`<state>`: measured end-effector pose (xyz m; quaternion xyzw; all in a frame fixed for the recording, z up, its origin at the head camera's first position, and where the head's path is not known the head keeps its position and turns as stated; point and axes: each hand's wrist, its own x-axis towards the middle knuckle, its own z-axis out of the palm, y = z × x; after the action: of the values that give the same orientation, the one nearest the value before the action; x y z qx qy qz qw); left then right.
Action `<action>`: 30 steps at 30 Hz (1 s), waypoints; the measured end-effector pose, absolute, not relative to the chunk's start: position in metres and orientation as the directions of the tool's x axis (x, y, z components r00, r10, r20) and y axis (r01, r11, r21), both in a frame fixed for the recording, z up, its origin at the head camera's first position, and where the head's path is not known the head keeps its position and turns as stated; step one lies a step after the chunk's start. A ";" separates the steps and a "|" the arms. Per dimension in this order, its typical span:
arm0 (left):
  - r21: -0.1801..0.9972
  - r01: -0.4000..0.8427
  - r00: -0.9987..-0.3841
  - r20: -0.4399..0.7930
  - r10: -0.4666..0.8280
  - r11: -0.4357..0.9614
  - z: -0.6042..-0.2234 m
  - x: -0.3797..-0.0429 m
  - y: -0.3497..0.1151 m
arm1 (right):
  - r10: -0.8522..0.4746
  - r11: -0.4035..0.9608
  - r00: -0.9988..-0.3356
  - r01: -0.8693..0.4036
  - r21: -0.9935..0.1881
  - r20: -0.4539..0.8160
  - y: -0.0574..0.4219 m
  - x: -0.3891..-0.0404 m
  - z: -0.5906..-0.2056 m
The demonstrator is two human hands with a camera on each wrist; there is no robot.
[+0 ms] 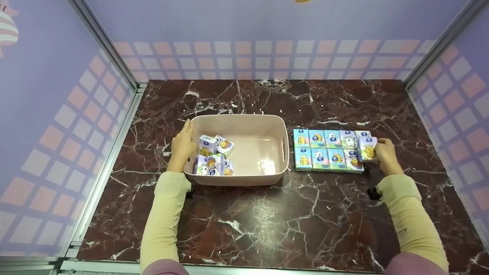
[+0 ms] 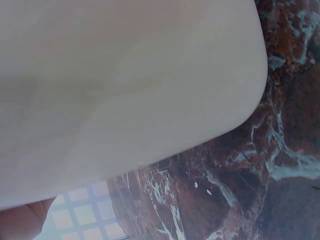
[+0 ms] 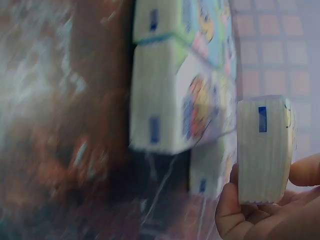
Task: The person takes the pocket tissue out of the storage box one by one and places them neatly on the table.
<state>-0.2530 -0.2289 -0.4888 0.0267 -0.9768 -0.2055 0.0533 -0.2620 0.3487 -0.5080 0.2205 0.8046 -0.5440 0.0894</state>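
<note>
My right hand (image 1: 386, 156) pinches a small tissue pack (image 1: 367, 149) between thumb and fingers. It overlaps the right end of the block of tissue packs (image 1: 320, 158) in the head view. In the right wrist view, the held pack (image 3: 262, 155) stands on edge, raised beside the others, its pale side and blue label showing. My left hand (image 1: 182, 146) grips the left rim of a beige plastic bin (image 1: 252, 180). Several tissue packs (image 1: 209, 165) lie loosely in the bin's left part. The bin's pale outer wall (image 2: 150, 90) fills most of the left wrist view.
The block of packs lies in two tight rows on the dark red marbled table (image 1: 263, 225), just right of the bin. Purple checkered panels (image 1: 252, 57) with metal edging surround the table at the back and sides. The bin has a handle slot (image 1: 284, 149) on its right.
</note>
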 end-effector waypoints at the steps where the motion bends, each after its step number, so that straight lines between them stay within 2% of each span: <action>1: 0.404 -0.031 -0.993 0.092 -0.075 0.914 -0.489 -0.253 -0.229 | 0.263 0.308 -0.883 0.460 -0.833 -0.390 0.351 -0.261 -0.509; 13: 0.392 -0.021 -0.991 0.112 -0.070 0.920 -0.491 -0.254 -0.230 | 0.246 0.350 -0.832 0.554 -0.755 -0.497 0.375 -0.257 -0.533; 21: 0.391 -0.028 -0.992 0.103 -0.074 0.920 -0.490 -0.254 -0.229 | 0.307 0.418 -0.857 0.512 -0.750 -0.414 0.380 -0.257 -0.543; 30: 0.397 -0.033 -0.992 0.101 -0.079 0.917 -0.491 -0.254 -0.229 | 0.254 0.449 -0.865 0.502 -0.740 -0.432 0.376 -0.248 -0.536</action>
<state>-0.2536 -0.2292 -0.4906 0.0287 -0.9774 -0.2016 0.0578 -0.2475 0.3756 -0.5362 0.2247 0.8410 -0.4745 0.1303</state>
